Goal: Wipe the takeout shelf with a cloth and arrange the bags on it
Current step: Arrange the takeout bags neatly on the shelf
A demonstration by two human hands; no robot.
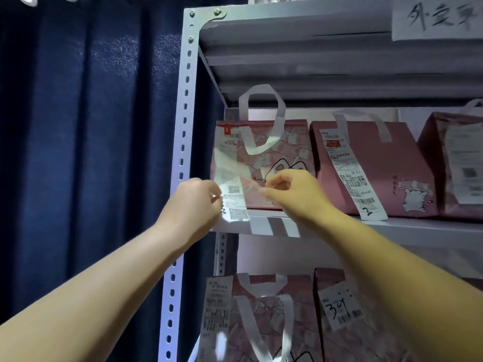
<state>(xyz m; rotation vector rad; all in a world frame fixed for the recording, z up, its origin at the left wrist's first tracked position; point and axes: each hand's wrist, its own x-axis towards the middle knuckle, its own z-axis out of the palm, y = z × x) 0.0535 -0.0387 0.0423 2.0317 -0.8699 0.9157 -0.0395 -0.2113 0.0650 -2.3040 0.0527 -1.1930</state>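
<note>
A white metal takeout shelf (392, 228) holds pink bags on two levels. The leftmost pink bag (287, 142) on the middle level has white handles and a long receipt (230, 178) hanging down its front. My left hand (194, 202) pinches the lower left edge of that receipt. My right hand (290, 192) has curled fingers against the bag's lower front, and whether it pinches anything I cannot tell. A second pink bag (379, 163) with a receipt marked 2 stands to its right, and a third bag (460, 158) is at the frame's edge. No cloth is in view.
Dark blue curtain (86, 152) hangs left of the perforated shelf post (183, 126). Two more pink bags (261, 322) with receipts sit on the lower level. A handwritten paper sign (439, 19) is stuck to the top shelf edge.
</note>
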